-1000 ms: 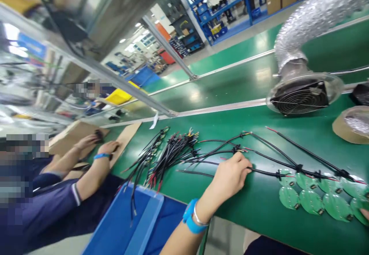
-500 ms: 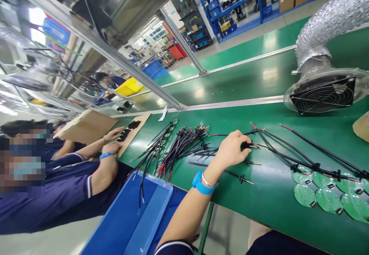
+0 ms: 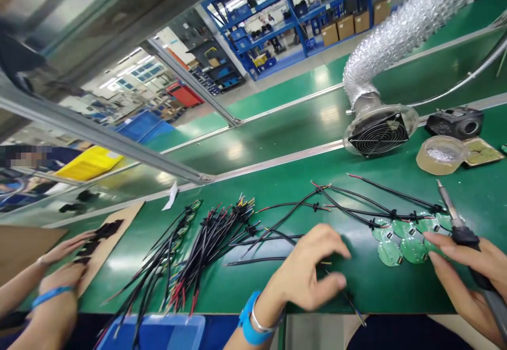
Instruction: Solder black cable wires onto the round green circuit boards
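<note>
My left hand (image 3: 309, 268) is over the green bench with thumb and fingers apart. A black cable (image 3: 351, 300) with a bare-wire end shows just below its thumb, reaching past the bench's front edge; no grip on it can be seen. Other black cables (image 3: 257, 259) lie partly behind this hand. At the right, my right hand (image 3: 471, 271) holds a soldering iron (image 3: 461, 228), its metal tip pointing up and left. Beside those fingers are several round green circuit boards (image 3: 390, 253) in two rows. Black cables with grommets (image 3: 356, 214) run onto the upper row.
A cable pile (image 3: 209, 249) and a blue bin (image 3: 158, 331) are left of me. A co-worker's hands (image 3: 63, 276) touch black parts on cardboard (image 3: 114, 249). Behind the boards stand a fume fan (image 3: 380, 134), a tape roll (image 3: 441, 154) and a black iron stand (image 3: 455, 123).
The view has swung right. My left hand, earlier closed around a cable's black grommet, has moved toward the bench's front edge and opened. My right hand has come into view with the soldering iron.
</note>
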Motion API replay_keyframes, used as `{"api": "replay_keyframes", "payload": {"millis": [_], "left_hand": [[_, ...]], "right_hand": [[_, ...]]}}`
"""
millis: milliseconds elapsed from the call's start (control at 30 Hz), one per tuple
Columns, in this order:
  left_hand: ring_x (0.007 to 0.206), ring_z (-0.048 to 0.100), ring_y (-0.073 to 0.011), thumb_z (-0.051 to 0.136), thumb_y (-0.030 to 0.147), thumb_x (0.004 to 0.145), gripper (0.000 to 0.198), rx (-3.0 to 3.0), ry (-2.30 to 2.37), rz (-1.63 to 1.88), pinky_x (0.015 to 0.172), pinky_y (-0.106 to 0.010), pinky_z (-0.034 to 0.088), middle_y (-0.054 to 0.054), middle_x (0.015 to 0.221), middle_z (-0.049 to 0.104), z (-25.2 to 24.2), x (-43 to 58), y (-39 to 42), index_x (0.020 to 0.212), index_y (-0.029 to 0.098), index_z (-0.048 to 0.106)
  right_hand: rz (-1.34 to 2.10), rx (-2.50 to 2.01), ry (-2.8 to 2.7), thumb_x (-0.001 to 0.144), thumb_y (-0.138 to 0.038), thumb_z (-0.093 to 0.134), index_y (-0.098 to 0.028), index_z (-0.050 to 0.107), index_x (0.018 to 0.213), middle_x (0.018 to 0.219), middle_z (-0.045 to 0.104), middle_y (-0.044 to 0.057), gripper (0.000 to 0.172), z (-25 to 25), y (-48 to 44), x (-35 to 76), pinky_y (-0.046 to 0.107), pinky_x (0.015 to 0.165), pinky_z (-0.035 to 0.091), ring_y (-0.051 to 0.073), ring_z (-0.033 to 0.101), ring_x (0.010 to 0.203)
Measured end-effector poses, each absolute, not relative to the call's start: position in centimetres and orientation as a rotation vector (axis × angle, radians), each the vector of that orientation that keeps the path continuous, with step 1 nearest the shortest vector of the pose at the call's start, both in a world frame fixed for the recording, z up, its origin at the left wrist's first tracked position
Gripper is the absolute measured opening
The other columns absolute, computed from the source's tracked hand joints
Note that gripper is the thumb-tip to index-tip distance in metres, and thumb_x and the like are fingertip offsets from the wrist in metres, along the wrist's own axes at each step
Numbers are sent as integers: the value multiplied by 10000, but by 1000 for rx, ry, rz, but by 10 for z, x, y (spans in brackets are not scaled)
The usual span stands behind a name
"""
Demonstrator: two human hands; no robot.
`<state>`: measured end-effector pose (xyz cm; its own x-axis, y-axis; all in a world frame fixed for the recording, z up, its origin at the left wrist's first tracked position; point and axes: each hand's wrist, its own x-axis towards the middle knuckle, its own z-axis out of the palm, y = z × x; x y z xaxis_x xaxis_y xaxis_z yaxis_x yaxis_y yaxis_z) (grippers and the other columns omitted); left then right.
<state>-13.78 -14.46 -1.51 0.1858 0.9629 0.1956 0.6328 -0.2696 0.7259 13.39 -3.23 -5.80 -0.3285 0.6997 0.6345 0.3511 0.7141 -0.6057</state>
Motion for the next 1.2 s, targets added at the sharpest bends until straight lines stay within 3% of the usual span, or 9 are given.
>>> {"api": "replay_keyframes", "payload": {"millis": [67,167,267,367,567,700,800,967,1200], "left_hand": [[918,586,-219,679,302,805,222,2103,1348,689,848,-358,442,-76,1038,645,-24,-137,-159,1007,213,659],[922,617,-210,635,230,879,34,2133,1337,617,883,-363,430,-57,954,691,-37,-130,-168,873,208,659],[783,626,-164,649,270,909,100,1837,1475,892,720,-266,480,-50,847,685,-41,-121,-155,846,192,646],[681,582,-142,764,353,821,204,1571,1567,1089,558,-214,445,-49,832,659,-37,-111,-133,823,184,651],[637,532,-120,807,327,738,246,1447,1471,1087,552,-213,415,-25,768,614,-31,-97,-113,780,170,622],[499,529,-101,741,559,756,450,1101,1204,981,434,-188,411,-8,658,608,-39,-99,-110,904,165,582],[389,500,-85,690,686,746,555,953,1126,927,347,-156,356,23,528,570,-44,-99,-107,877,163,560],[458,594,-118,784,636,670,536,840,1213,1092,366,-168,430,17,561,601,-44,-93,-108,814,162,579],[294,373,-47,738,616,711,496,657,1226,1212,315,-145,223,45,463,575,-43,-88,-109,843,185,530]], "right_hand": [[385,-759,-2002,835,-202,706,-269,682,1109,901,748,-27,283,-53,-40,129,283,710,512,133,673,687],[348,-739,-2016,853,-167,680,-252,660,1129,909,748,-22,290,-51,-48,124,271,717,519,125,679,695],[340,-741,-1984,846,-159,693,-247,635,1099,964,748,-10,274,-53,-56,115,283,822,550,144,705,773],[444,-720,-1965,857,-184,675,-233,604,1117,968,732,7,274,-52,-63,97,264,798,576,140,706,781],[637,-733,-1853,879,-139,620,-231,565,1076,870,681,-7,224,-49,-70,71,196,702,576,98,674,703],[650,-762,-1798,896,-168,617,-236,542,1093,859,689,-10,222,-51,-69,67,184,683,580,98,684,694],[646,-776,-1786,905,-189,611,-243,559,1046,850,700,-13,159,-49,-69,63,180,685,581,101,694,706],[559,-888,-1762,898,-169,607,-230,564,1022,834,703,-12,145,-46,-75,56,178,663,578,103,697,692],[364,-940,-1653,861,-131,650,-203,550,1084,788,682,-5,255,-61,-82,42,207,628,575,116,678,646]]}}
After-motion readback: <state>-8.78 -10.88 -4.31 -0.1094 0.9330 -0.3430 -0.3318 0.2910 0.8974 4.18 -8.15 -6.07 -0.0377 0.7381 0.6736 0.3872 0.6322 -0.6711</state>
